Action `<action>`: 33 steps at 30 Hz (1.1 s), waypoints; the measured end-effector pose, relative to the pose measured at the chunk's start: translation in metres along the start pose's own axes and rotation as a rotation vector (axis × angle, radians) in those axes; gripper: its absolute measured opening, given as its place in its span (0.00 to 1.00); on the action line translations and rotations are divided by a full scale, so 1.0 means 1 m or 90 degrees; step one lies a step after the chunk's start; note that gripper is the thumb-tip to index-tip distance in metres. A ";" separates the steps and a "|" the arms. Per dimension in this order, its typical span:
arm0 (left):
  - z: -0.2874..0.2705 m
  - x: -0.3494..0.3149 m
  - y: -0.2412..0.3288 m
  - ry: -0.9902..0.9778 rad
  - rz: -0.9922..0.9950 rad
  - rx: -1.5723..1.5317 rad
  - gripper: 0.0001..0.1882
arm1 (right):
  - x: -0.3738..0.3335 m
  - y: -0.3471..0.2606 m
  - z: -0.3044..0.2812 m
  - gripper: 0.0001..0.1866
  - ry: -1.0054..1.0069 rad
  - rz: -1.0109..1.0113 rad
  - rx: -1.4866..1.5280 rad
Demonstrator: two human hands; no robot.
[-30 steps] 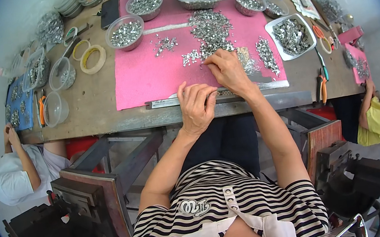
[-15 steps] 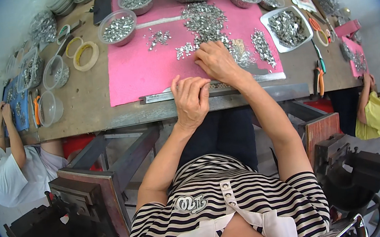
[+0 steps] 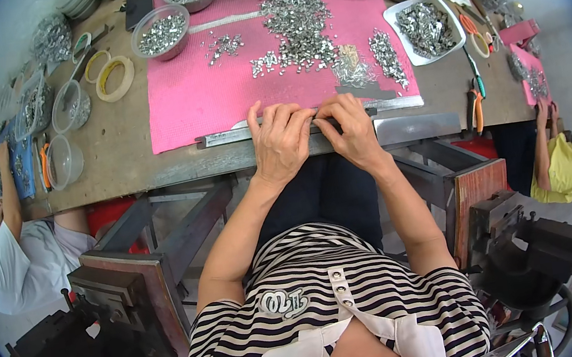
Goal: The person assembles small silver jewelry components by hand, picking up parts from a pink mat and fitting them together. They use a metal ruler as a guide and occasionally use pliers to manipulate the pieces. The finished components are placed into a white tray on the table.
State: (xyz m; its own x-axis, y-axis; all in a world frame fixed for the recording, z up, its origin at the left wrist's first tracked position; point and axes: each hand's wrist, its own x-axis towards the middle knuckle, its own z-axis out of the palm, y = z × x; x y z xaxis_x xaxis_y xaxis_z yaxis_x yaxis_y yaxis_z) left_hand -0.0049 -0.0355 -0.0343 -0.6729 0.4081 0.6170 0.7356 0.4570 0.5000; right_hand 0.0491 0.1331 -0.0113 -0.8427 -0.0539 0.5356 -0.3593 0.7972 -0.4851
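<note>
A long slotted metal strip (image 3: pixel 223 138) lies along the front edge of a pink mat (image 3: pixel 197 107). My left hand (image 3: pixel 281 139) bends over it, fingers curled and thumb pressed in, gripping the strip. Close beside it, my right hand (image 3: pixel 350 130) pinches at the same strip; whatever its fingertips hold is too small to see. Ahead of both hands lies a big heap of small shiny metal pieces (image 3: pixel 298 21). Smaller groups include a scattered cluster (image 3: pixel 223 46), a narrow pile (image 3: pixel 387 59) and thin silvery pins (image 3: pixel 357 75) by the right hand.
Tubs of metal pieces (image 3: pixel 162 34) line the back. A white square dish (image 3: pixel 425 29) stands right, near orange-handled pliers (image 3: pixel 477 110). Tape rolls (image 3: pixel 115 79) and an empty clear tub (image 3: pixel 66 162) are left. Two other people work at the far left (image 3: pixel 27 267) and right (image 3: pixel 560 164).
My right hand has come back from the edge of the metal heap to the strip, beside my left hand. The left hand stays on the strip. The view has shifted slightly.
</note>
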 end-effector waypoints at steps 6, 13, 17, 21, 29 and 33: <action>-0.001 0.001 0.000 -0.005 -0.005 -0.008 0.05 | -0.001 -0.003 0.004 0.07 0.021 -0.036 -0.057; -0.002 0.001 0.000 -0.011 -0.007 -0.026 0.05 | -0.006 0.001 -0.001 0.09 0.020 -0.008 0.010; -0.002 0.001 0.001 -0.014 -0.012 -0.025 0.05 | -0.009 0.000 0.002 0.09 0.050 0.033 0.038; -0.003 0.002 0.001 -0.016 -0.012 -0.021 0.06 | -0.009 -0.003 0.009 0.12 0.062 0.030 -0.008; -0.002 0.003 0.002 -0.008 -0.016 -0.013 0.07 | -0.018 -0.002 0.008 0.16 0.107 0.065 -0.042; -0.001 0.003 0.005 -0.021 -0.030 -0.002 0.09 | -0.025 0.004 0.003 0.15 0.150 0.072 -0.069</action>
State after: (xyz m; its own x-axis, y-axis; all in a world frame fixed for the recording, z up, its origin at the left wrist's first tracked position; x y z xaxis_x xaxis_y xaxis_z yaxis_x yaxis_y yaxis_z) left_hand -0.0034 -0.0329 -0.0288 -0.7088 0.4118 0.5728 0.7035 0.4732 0.5302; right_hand 0.0674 0.1355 -0.0284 -0.7541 0.1700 0.6344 -0.2128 0.8505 -0.4809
